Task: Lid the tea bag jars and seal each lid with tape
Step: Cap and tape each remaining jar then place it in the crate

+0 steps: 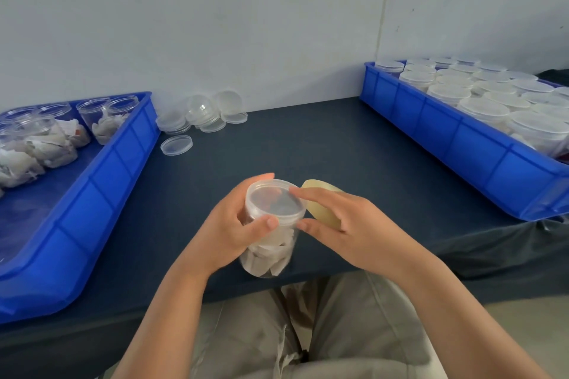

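Head view: left hand (226, 226) grips round clear plastic jar (272, 251)

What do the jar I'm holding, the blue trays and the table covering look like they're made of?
Jar: clear, glossy plastic, probably; the tea bags show through its wall, and its lid looks the same. Blue trays: rigid moulded plastic, with ribbed walls and a slight sheen. Table covering: dark matte cloth, seemingly; it wrinkles and hangs over the edge.

Loose lids (201, 118) between two trays (101, 181)
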Demonstrator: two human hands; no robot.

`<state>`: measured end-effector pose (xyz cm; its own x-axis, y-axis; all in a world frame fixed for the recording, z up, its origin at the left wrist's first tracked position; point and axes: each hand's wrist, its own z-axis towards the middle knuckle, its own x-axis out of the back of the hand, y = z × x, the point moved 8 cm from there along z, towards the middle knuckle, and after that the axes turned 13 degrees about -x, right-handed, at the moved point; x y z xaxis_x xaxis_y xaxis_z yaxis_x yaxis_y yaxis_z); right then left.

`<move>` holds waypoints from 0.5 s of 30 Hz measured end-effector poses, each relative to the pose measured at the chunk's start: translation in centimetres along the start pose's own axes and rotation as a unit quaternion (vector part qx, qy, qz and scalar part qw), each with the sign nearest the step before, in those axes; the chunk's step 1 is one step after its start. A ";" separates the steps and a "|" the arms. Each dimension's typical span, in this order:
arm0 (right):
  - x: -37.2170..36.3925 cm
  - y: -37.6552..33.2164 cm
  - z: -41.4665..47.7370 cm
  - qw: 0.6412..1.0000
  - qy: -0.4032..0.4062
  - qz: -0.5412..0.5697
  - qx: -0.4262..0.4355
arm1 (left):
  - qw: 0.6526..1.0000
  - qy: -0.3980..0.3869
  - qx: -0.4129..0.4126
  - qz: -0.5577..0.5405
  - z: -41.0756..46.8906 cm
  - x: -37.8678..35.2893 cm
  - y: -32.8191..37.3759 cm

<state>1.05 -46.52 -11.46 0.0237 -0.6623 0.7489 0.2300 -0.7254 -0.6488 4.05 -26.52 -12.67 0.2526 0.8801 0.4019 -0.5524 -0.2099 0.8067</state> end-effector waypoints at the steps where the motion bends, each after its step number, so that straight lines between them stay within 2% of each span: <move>1: 0.1 -0.1 -0.1 1.000 0.006 -0.001 0.000 | 1.000 0.002 -0.005 0.009 -0.4 -0.1 0.3; 3: 0.1 -0.2 -0.3 1.000 0.010 -0.002 -0.001 | 0.999 0.020 -0.006 0.036 -1.0 -0.7 0.8; 5: -0.3 -0.5 -0.4 1.000 0.010 -0.007 0.001 | 0.991 0.087 -0.012 0.100 -1.3 -0.4 1.2; 7: -0.5 -0.9 -0.5 1.000 0.020 -0.006 -0.001 | 0.983 0.146 -0.013 0.107 -1.5 0.1 1.4; 12: -1.4 -1.3 -0.6 0.998 0.050 0.021 -0.013 | 0.991 0.105 -0.025 0.076 -1.2 0.0 1.3; 15: -1.5 -1.1 -0.3 0.999 0.025 0.021 -0.006 | 0.989 0.120 -0.001 0.081 -0.9 0.0 1.0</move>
<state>0.50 -44.80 -11.92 -0.0160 -0.7001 0.7138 0.2182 -0.6992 -0.6809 2.78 -26.30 -12.24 -0.0352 0.9105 0.4120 -0.5723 -0.3564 0.7386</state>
